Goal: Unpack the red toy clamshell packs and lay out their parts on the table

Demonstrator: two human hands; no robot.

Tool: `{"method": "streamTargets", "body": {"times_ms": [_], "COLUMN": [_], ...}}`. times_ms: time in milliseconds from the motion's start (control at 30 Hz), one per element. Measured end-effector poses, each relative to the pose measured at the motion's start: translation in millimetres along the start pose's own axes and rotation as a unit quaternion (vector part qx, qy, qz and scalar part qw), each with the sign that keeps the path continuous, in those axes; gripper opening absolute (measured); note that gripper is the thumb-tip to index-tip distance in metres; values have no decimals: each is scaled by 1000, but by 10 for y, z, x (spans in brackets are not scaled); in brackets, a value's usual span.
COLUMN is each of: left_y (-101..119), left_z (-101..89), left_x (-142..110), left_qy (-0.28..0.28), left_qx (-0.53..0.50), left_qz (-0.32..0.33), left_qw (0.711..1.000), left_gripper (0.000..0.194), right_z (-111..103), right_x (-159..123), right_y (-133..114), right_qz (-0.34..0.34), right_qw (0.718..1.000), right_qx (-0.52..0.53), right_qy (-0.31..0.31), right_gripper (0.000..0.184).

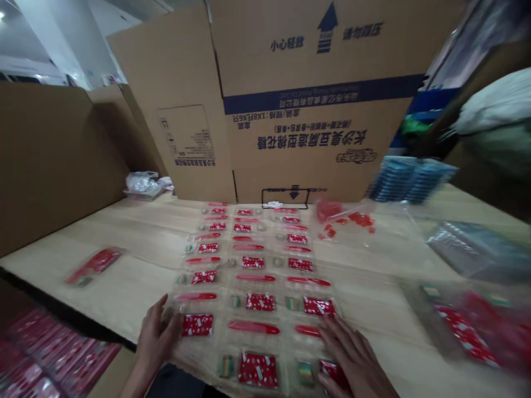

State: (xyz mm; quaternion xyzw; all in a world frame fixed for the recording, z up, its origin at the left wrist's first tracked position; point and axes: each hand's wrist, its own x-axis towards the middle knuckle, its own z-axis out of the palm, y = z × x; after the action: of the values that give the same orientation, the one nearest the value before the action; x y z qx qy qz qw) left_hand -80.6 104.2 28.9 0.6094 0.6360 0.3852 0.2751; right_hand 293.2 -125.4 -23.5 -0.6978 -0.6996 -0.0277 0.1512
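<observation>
Clear plastic trays (286, 345) lie in three columns on the table before me. Their compartments hold red knife-shaped pieces (253, 328), red speckled packets (258, 369) and small striped pieces (306, 373). My left hand (154, 338) is at the left edge of the nearest trays, fingers apart, beside a red packet (198, 325). Over the near end of the right column lies my right hand (352, 351), fingers spread. It partly covers a red packet and the end of a red piece. Neither hand visibly grasps anything.
A large cardboard box (298, 116) stands behind the trays. Red pieces in a clear bag (346, 218), blue packs (409, 179) and stacked clear trays (477, 251) are on the right. One filled pack (95, 264) lies left. Below left, a box holds red packs (53, 354).
</observation>
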Motion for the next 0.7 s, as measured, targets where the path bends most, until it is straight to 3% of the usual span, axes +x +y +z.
{"method": "streamTargets", "body": {"times_ms": [100,200,267,400,467,533,633,700], "left_y": [28,124,186,289,367,499,818,1091], "left_z": [49,36,22,101,242,461,904,1247], "left_x": [-29,-121,-200,-348,-396,-417,-385,-313], "left_qy": [6,18,32,39,-12,-107,-258,-322], "left_qx": [-3,11,47,119,122,125,132,152], "left_qz": [-33,-55,-1,204,275,326,399,438], "left_qw": [999,998,998,971,954,931,870,826], "left_gripper": [70,75,71,48,41,39,40,40], "right_z": [-199,-385,-439,-397,-343,-299,-288,-320], "right_x": [53,72,43,-66,-105,-123,-125,-126], "right_y": [-12,88,184,263,235,195,159,154], "right_qz": [26,92,138,179,170,154,141,134], "right_qw": [999,993,985,980,983,986,988,988], "right_qx": [19,27,22,26,40,54,69,74], "right_qy": [14,66,97,84,52,22,0,0], "right_gripper": [62,55,51,46,45,45,46,45]}}
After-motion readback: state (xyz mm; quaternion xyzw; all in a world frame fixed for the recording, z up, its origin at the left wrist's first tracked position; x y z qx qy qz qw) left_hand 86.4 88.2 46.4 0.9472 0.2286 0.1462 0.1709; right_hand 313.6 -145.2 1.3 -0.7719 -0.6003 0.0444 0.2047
